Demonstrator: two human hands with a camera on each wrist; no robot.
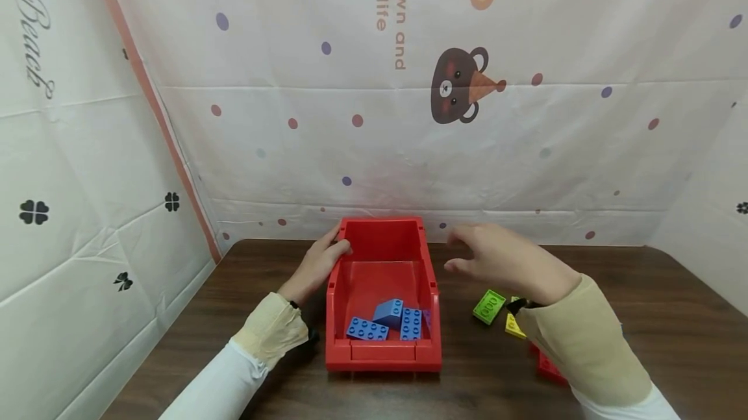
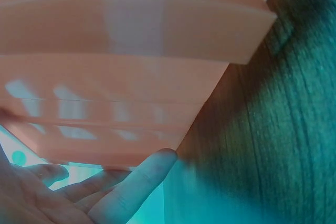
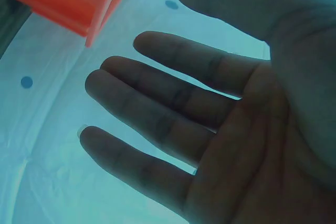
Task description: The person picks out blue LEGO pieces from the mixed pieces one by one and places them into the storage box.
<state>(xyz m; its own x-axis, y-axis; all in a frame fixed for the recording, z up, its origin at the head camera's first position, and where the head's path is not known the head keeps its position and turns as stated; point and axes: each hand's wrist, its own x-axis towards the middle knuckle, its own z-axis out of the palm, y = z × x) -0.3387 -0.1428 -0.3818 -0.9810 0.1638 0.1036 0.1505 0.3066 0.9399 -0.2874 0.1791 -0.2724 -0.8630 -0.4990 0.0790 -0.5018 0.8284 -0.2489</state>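
Note:
A red plastic bin [image 1: 384,238] stands on the table, its low front edge toward me. My left hand [image 1: 315,269] grips its left wall, the thumb over the rim; in the left wrist view, fingers [image 2: 137,184] lie along the bin's outer side [image 2: 105,77]. Inside, near the front, are a blue brick [image 1: 367,329], another blue brick [image 1: 411,324], a sloped blue brick [image 1: 388,311] and a partly hidden purple brick [image 1: 426,318]. My right hand [image 1: 508,261] hovers right of the bin; the right wrist view shows its palm and spread fingers [image 3: 173,93] holding nothing.
Right of the bin lie a green brick [image 1: 489,307], a yellow brick [image 1: 514,327] and red bricks [image 1: 549,368], partly covered by my right forearm. The brown table [image 1: 280,381] meets a printed white curtain [image 1: 397,147] at the back and left.

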